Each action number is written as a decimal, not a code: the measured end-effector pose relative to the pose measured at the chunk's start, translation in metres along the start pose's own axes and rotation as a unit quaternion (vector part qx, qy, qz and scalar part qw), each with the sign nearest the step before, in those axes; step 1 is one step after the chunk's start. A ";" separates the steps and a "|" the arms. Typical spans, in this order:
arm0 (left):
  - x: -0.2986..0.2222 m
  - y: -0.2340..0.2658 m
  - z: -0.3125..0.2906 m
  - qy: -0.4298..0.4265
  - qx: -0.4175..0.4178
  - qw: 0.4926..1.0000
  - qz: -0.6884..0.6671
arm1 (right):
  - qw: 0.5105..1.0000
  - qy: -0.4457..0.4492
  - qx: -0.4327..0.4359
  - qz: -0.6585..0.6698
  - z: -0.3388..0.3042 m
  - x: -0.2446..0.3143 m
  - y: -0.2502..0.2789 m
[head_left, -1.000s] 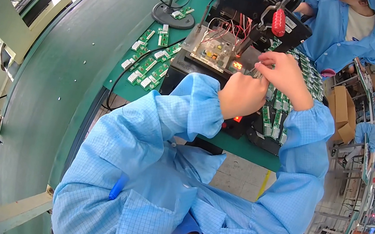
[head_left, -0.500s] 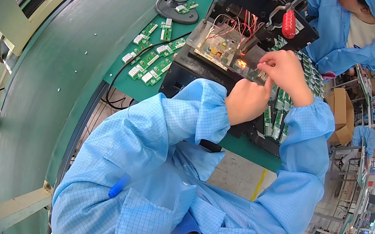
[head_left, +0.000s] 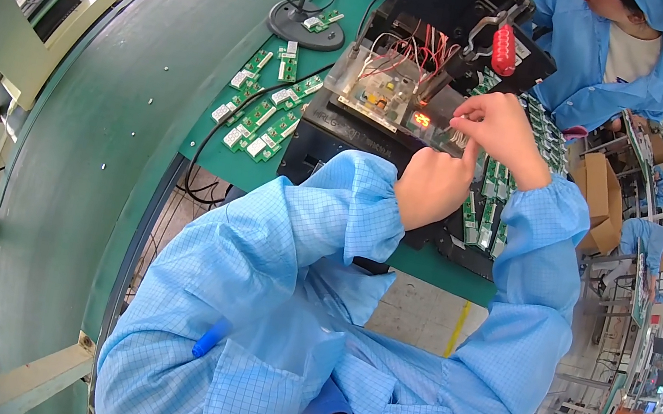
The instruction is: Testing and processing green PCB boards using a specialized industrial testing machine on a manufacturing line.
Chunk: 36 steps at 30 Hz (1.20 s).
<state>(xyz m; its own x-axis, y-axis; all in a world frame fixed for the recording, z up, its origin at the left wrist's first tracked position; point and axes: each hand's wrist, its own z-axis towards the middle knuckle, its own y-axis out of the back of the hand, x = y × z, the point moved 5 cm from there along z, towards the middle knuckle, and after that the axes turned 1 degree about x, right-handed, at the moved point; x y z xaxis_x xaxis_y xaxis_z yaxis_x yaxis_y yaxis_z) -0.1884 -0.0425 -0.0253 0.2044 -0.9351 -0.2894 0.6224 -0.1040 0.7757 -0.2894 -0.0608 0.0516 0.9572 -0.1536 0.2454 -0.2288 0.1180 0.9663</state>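
Note:
My right hand (head_left: 500,130) is pinched beside the lit orange display (head_left: 421,120) of a black test fixture (head_left: 351,132). What its fingertips hold is too small to make out. Just below and left of it, my left hand (head_left: 430,189) is curled, one finger raised against the underside of the right hand. Anything inside that left hand is hidden. A bundle of pale wires (head_left: 456,139) shows between the hands and the fixture. A circuit board (head_left: 383,90) lies in the fixture under a clear plate, with red and white wires (head_left: 430,51) above it.
Small green circuit boards (head_left: 258,119) lie loose at left, and more (head_left: 490,186) sit in rows at right. A red-handled clamp (head_left: 504,49) rises over the fixture. A round black lamp base (head_left: 306,25) stands behind. A co-worker in blue (head_left: 611,57) sits across; a cardboard box (head_left: 598,196) is at right.
The whole view has shifted slightly. Both hands stay at the same spot by the fixture, the right one still pinched, with only small finger movement.

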 end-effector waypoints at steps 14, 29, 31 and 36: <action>-0.006 0.000 0.001 -0.002 0.011 1.000 0.000 | 1.000 -0.009 0.007 0.003 -0.003 0.000 -0.005; -0.003 0.000 0.005 0.011 0.015 1.000 0.001 | 1.000 0.001 -0.013 0.014 -0.003 0.000 -0.008; -0.003 0.001 0.005 0.013 0.009 1.000 -0.009 | 1.000 -0.002 -0.012 0.022 -0.002 -0.005 -0.007; -0.004 0.003 0.005 0.011 0.017 1.000 -0.015 | 1.000 0.000 -0.007 -0.004 -0.003 -0.001 -0.008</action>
<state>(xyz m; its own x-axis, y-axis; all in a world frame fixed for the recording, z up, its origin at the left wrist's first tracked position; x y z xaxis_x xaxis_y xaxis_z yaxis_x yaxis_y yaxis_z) -0.1911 -0.0407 -0.0190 0.2025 -0.9240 -0.3243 0.6025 -0.1435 0.7851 -0.2880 -0.0589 0.0430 0.9590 -0.1547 0.2377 -0.2187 0.1299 0.9671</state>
